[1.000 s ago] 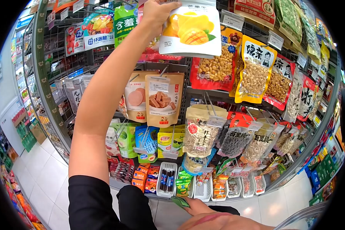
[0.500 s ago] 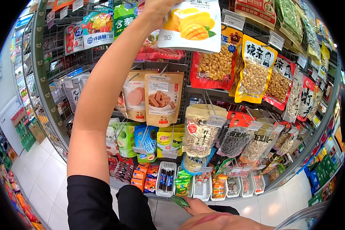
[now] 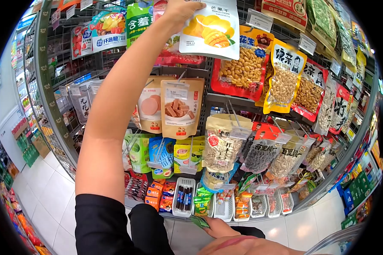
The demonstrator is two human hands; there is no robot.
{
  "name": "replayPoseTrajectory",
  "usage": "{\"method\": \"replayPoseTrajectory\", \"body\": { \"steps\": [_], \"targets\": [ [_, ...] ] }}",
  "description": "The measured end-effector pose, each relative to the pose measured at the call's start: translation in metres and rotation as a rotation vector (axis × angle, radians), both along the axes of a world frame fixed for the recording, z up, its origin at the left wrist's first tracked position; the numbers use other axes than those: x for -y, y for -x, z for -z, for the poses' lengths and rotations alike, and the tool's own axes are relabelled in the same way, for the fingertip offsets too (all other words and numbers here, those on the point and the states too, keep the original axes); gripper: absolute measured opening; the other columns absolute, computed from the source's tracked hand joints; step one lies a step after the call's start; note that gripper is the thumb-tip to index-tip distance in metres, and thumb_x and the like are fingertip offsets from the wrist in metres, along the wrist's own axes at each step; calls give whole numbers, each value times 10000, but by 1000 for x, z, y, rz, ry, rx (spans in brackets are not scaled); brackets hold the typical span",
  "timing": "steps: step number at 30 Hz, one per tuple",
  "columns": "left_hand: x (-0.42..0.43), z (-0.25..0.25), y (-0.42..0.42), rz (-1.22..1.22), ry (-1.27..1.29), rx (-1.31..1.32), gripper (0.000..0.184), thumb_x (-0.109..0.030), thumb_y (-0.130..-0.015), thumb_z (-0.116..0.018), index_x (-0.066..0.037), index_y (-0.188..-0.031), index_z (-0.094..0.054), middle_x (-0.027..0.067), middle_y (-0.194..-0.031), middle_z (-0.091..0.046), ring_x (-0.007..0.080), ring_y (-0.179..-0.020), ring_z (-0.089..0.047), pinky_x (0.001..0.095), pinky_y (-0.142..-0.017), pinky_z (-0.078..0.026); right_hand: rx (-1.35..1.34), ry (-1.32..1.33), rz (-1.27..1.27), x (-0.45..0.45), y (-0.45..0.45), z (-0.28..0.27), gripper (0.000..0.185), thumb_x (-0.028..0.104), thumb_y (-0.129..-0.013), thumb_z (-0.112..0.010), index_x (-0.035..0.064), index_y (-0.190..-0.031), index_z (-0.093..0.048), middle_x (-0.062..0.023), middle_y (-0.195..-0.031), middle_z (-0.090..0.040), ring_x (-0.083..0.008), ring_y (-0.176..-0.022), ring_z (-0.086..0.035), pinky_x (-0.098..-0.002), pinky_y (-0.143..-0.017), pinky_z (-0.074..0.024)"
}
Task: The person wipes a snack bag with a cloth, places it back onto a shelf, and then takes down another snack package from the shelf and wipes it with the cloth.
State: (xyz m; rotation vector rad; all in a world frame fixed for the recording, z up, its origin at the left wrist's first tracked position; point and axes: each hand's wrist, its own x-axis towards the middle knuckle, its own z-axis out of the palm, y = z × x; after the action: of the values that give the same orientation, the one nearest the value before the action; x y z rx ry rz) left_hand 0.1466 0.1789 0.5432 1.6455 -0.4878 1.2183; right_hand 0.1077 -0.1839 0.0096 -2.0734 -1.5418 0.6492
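My left hand [image 3: 182, 12] is raised at the top centre, its fingers closed on the upper left part of a white pouch [image 3: 210, 32] with mangoes printed on it. The pouch hangs in front of the rack, just left of a red-edged bag of peanuts [image 3: 241, 68]. Low in the view, my right hand [image 3: 220, 228] is closed on a small green packet [image 3: 199, 222], near the white baskets. Most of that packet is hidden.
Brown pouches [image 3: 182, 108], clear nut bags [image 3: 221, 146] and a yellow bag [image 3: 284, 78] hang from metal hooks with price tags. White baskets [image 3: 184, 197] of small snacks line the bottom shelf. Wire side panels [image 3: 51, 85] stand at the left.
The mango pouch has tilted and shifted slightly, with my left hand still on it. The peanut bag and yellow bag beside it have swung a little. My right hand stays low.
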Motion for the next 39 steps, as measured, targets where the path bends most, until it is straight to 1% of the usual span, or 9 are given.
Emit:
{"method": "replayPoseTrajectory", "body": {
  "steps": [5,8,11,14,17,20,23,26,39],
  "targets": [
    [-21,-2,-33,-212,-65,-3,561,27,-825,-677,17,-1378,-583,162,-1192,-677,181,-968,-663,288,-787,-561,-10,4,11,0,1,-6,527,189,-890,-602,14,-1367,-462,-307,-963,-680,-486,-887,-663,-550,-805,-524],
    [-33,-2,-51,-442,-164,159,534,-1,-810,-695,18,-1338,-612,138,-1200,-688,178,-987,-655,284,-828,-549,-10,37,23,0,3,-10,532,186,-890,-601,13,-1372,-457,-310,-963,-679,-487,-893,-662,-552,-811,-523],
    [-44,-3,-60,-512,-190,223,532,-9,-763,-734,-16,-1288,-651,128,-1116,-710,219,-995,-661,308,-880,-539,0,53,18,2,2,-12,539,184,-890,-601,14,-1379,-452,-315,-969,-676,-488,-904,-661,-552,-817,-522],
    [-69,-13,-78,-744,-421,340,514,-28,-723,-762,-45,-1230,-684,176,-1133,-672,289,-1050,-649,352,-929,-529,1,58,33,2,4,-18,547,182,-889,-604,18,-1387,-448,-320,-984,-673,-489,-915,-659,-550,-822,-521],
    [-43,2,-65,-856,-359,294,545,-82,-708,-792,-87,-1240,-673,215,-1272,-581,369,-1185,-574,420,-1030,-469,-23,63,41,3,4,-21,552,180,-888,-607,21,-1391,-446,-318,-1002,-673,-486,-925,-659,-548,-829,-522],
    [-8,26,-57,-1299,-400,494,606,-186,-718,-816,-125,-1295,-638,222,-1406,-468,404,-1293,-475,465,-1093,-400,-17,80,38,2,4,-22,555,183,-887,-610,26,-1395,-448,-310,-1011,-677,-483,-929,-660,-545,-833,-523],
    [4,36,-46,-1481,-642,520,639,-319,-764,-792,-161,-1351,-597,224,-1457,-430,415,-1337,-425,499,-1131,-344,-19,51,41,2,5,-19,553,185,-887,-611,32,-1396,-457,-304,-1011,-680,-480,-928,-661,-543,-835,-525],
    [12,45,-53,-1282,-799,360,628,-413,-817,-730,-149,-1368,-583,238,-1501,-398,413,-1347,-419,515,-1143,-324,-17,40,44,2,3,-14,548,179,-886,-608,35,-1396,-465,-304,-1006,-681,-478,-920,-663,-547,-831,-524],
    [-25,42,-91,-1559,-913,163,757,-608,-913,-494,-193,-1541,-413,184,-1672,-149,335,-1536,-158,590,-1219,-108,-11,34,55,3,2,-20,548,163,-882,-596,22,-1394,-463,-304,-981,-682,-477,-915,-663,-546,-826,-524]
  ]
}}
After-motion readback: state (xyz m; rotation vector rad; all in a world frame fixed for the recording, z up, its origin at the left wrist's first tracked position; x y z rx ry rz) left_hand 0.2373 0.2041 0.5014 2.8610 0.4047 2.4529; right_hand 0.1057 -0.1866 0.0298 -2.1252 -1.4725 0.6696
